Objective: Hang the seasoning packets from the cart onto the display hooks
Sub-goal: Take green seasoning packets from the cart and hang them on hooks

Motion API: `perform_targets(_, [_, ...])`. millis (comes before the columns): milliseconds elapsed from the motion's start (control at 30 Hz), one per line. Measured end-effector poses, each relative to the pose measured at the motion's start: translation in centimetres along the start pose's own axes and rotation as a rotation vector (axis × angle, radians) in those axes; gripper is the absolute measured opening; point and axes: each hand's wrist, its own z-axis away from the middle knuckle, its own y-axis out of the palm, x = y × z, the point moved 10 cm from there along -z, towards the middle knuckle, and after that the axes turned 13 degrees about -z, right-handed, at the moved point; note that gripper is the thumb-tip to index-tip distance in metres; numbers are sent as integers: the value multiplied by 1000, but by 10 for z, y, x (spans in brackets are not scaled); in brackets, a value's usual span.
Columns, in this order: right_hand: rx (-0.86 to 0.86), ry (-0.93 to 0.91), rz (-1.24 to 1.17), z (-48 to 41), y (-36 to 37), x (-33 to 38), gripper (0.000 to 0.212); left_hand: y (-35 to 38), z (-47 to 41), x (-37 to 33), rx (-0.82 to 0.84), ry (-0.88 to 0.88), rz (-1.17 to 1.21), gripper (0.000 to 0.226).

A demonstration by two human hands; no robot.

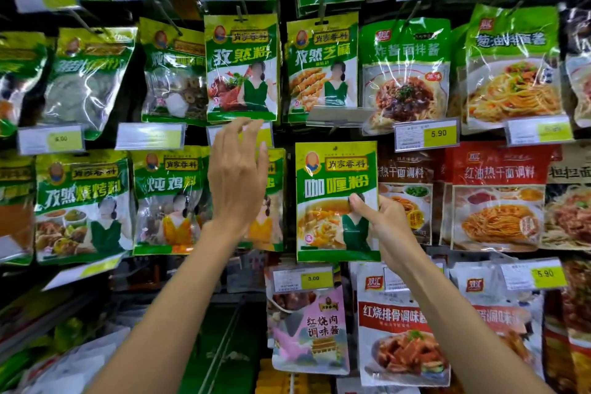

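My right hand (382, 221) pinches a green and yellow seasoning packet (332, 192) by its right edge, thumb on the front, and holds it upright in front of the display wall at centre. My left hand (238, 176) is raised to the packet's left with fingers loosely spread and holds nothing; its fingertips reach up to a price tag (265, 134) under the hanging cumin packet (241, 67). It covers part of a yellow packet (271, 198) hanging behind it. Whether the held packet sits on a hook cannot be seen.
Rows of hanging sauce and spice packets fill the wall, each hook fronted by a price tag (427, 136). A tilted clear tag holder (339, 117) juts out just above the held packet. Pink (311, 326) and red-white packets (396, 329) hang below. Loose green packets (64, 339) lie at the lower left.
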Motion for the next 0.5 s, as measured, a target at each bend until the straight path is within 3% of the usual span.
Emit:
perform_targets(167, [-21,-14,21,-10,4,4,16,29,-16,1,88,144,-131,40])
perform_targets(500, [-91,69,16,-18,-10,-1,36,44,-10,6,179,191,-129,40])
